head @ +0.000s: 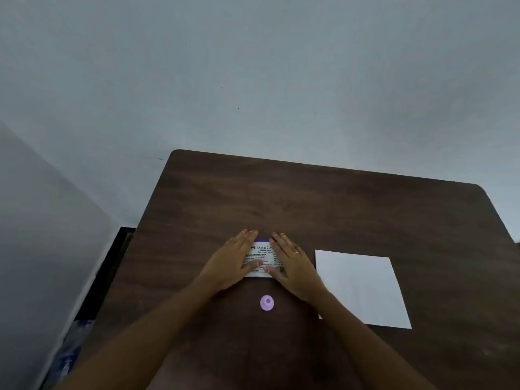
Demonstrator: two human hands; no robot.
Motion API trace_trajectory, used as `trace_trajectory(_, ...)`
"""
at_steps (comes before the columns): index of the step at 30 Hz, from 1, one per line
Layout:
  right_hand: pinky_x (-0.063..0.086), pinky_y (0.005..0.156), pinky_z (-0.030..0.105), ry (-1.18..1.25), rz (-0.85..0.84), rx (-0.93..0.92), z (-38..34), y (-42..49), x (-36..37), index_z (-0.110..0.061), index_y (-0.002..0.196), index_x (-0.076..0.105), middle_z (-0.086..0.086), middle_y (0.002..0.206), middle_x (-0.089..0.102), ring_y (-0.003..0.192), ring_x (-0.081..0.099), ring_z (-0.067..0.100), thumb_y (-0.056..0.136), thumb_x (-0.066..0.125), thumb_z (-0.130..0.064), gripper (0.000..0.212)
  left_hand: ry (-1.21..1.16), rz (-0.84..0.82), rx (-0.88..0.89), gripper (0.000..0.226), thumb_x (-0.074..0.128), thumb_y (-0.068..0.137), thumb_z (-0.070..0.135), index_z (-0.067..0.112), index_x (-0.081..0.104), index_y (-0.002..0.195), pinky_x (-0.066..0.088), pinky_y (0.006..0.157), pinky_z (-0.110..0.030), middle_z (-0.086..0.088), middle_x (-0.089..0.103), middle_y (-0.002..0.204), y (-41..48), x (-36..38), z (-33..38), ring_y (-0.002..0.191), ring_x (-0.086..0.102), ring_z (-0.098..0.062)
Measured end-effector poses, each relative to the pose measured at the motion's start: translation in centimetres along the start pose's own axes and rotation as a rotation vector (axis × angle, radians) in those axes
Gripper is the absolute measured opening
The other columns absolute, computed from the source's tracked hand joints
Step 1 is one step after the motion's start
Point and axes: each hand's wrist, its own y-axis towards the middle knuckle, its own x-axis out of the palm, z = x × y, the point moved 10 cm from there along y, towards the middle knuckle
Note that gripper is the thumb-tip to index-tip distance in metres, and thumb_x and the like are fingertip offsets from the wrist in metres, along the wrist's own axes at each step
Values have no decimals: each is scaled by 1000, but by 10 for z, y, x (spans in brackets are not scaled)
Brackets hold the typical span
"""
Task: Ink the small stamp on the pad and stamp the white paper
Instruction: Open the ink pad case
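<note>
Two bare forearms reach up from the bottom edge over a dark brown wood-grain desk (337,204). Nearest to the person stands a small round lilac stamp (267,302), alone on the desk between the forearms and touched by neither hand. It sits at about 6 o'clock from the pad, a short way nearer than the hands.

Beyond it, at 12 o'clock from the stamp, lies a flat rectangular stamp pad case with a white printed label and a purple edge (260,258), its lid closed. Both hands rest on this case. The left hand (233,263) covers its left part, fingers flat and pointing to about 1 o'clock, thumb lying along the near edge. The right hand (292,266), with a thin ring on one finger, covers the right part, fingers pointing to about 11 o'clock. Each hand is spread flat and pressed on the case, not curled around it; the fingertips nearly meet at the far edge and the thumbs nearly meet at the near edge.

At 3 o'clock from the pad, just beside the right wrist, a plain white square sheet of paper (363,288) lies flat on the desk.

Farthest off, a pale grey wall (253,80) rises behind the desk.
</note>
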Motion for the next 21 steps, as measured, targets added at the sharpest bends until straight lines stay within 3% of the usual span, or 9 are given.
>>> trace_trajectory(4, 0, 113, 34, -130, -104, -140, -3, -4, -1, -28, 141, 3, 0, 156, 4, 142, 0, 17, 80, 51, -56, 83, 37, -59, 59, 92, 54, 77, 62, 20, 8, 144, 0, 112, -30, 0, 7, 155, -13, 2, -13, 141, 3, -13)
trace_trajectory(7, 4, 111, 34, -102, -114, -135, -5, -2, -3, -32, 140, 8, 0, 155, 9, 142, 5, 19, 78, 56, -53, 81, 13, -80, 36, 100, 60, 70, 64, 25, 5, 144, 6, 113, -34, 1, 10, 154, -14, 4, -19, 140, 10, -18)
trace_trajectory(9, 5, 110, 33, -103, -93, -144, -5, -2, -6, -32, 139, 14, 1, 155, 12, 141, 8, 19, 78, 57, -51, 77, -18, -62, 20, 98, 62, 70, 61, 27, 5, 143, 12, 112, -37, 0, 13, 153, -15, 3, -24, 139, 12, -22)
trace_trajectory(12, 6, 112, 33, -84, -55, -176, -9, -4, -14, -28, 136, 29, 3, 152, 22, 140, 17, 19, 79, 57, -51, 68, -45, -14, 73, 97, 64, 71, 56, 24, 7, 143, 4, 110, -31, -2, 17, 151, -16, 1, -20, 137, 17, -18)
trace_trajectory(14, 18, 112, 34, -18, -16, -178, -12, -3, -27, -24, 130, 42, 4, 146, 38, 135, 32, 17, 80, 58, -48, 59, -65, 10, 84, 100, 65, 70, 57, 22, 7, 143, 1, 112, -27, 0, 18, 152, -17, -1, -20, 137, 15, -10)
trace_trajectory(17, 38, 94, 23, 137, 116, -134, -14, 3, -56, -19, 113, 60, 4, 121, 64, 112, 56, 15, 81, 62, -36, 37, -128, 40, 18, 105, 64, 67, 61, 26, 1, 143, 3, 108, -24, 4, 16, 153, -19, -1, -27, 129, 5, 3)
trace_trajectory(21, 44, 75, 15, 344, 219, -22, -11, 22, -76, -14, 101, 65, 8, 102, 70, 91, 60, 11, 86, 58, -24, 19, -89, 69, 2, 108, 56, 65, 68, 28, -8, 142, 4, 107, -27, 1, 16, 153, -20, 0, -28, 130, 4, 0)
